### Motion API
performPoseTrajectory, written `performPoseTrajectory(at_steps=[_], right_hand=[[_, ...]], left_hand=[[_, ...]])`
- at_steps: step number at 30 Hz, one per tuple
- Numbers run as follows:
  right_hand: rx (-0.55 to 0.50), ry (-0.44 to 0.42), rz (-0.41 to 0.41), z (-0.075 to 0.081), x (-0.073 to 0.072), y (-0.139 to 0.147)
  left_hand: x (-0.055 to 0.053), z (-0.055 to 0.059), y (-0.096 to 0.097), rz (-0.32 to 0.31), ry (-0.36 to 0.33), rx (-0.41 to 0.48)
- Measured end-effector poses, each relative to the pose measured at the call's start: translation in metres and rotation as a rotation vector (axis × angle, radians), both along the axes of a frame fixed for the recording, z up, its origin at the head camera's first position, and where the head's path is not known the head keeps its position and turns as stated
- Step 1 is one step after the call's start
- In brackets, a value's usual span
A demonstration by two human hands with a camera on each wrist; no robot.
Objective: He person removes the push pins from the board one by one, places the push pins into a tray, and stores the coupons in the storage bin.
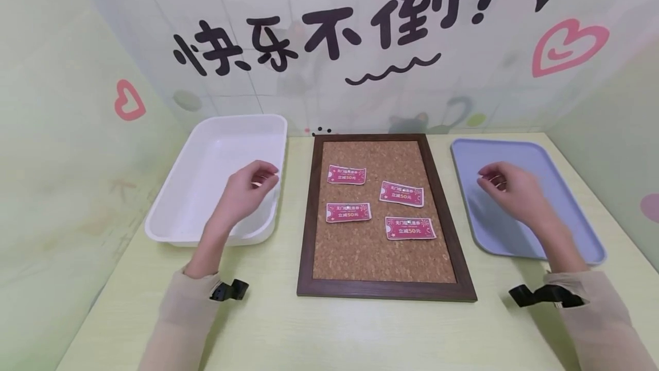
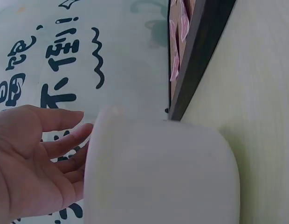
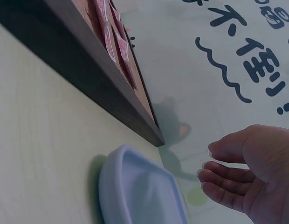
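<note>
My left hand (image 1: 246, 189) hovers over the right side of a white plastic bin (image 1: 216, 156), fingers loosely curled with nothing in them. My right hand (image 1: 515, 192) hangs above a shallow blue tray (image 1: 525, 156), also bare and loosely curled. Between the hands lies a cork board (image 1: 378, 259) in a dark brown frame. Several pink paper coupons (image 1: 347, 175) are pinned to it in two uneven columns, each with a small pale pin near its top. In the left wrist view the bin's wall (image 2: 163, 172) partly covers the fingertips. The right wrist view shows the thumb apart from the fingers (image 3: 228, 172).
The pale wood-look table (image 1: 360, 336) runs up to a printed back wall (image 1: 309, 96) with large black characters. Side walls (image 1: 67, 148) stand at left and right. A black wrist strap mount (image 1: 229, 290) sits on each beige sleeve (image 1: 185, 314).
</note>
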State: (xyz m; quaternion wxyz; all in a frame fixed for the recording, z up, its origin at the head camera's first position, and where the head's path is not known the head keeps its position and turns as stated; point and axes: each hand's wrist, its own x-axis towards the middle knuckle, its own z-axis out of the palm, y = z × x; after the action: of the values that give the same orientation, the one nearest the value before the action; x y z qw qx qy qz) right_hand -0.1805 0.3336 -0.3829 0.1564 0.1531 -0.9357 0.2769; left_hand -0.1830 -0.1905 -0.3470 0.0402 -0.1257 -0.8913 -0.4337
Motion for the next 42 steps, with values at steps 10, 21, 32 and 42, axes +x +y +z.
performPoseTrajectory(at_steps=[10, 21, 32, 42], right_hand=[[-0.016, 0.014, 0.133, 0.001, 0.009, -0.035], [-0.03, -0.048, 0.274, -0.003, 0.018, -0.065], [-0.002, -0.244, 0.345, -0.013, 0.021, -0.087], [0.041, -0.311, 0.369, -0.018, 0.02, -0.097]], left_hand=[[0.013, -0.005, 0.053, -0.195, -0.016, 0.013], [0.015, -0.021, 0.098, -0.329, -0.049, -0.031], [0.015, -0.033, 0.133, -0.355, -0.124, -0.075], [0.015, -0.042, 0.156, -0.385, -0.212, -0.108]])
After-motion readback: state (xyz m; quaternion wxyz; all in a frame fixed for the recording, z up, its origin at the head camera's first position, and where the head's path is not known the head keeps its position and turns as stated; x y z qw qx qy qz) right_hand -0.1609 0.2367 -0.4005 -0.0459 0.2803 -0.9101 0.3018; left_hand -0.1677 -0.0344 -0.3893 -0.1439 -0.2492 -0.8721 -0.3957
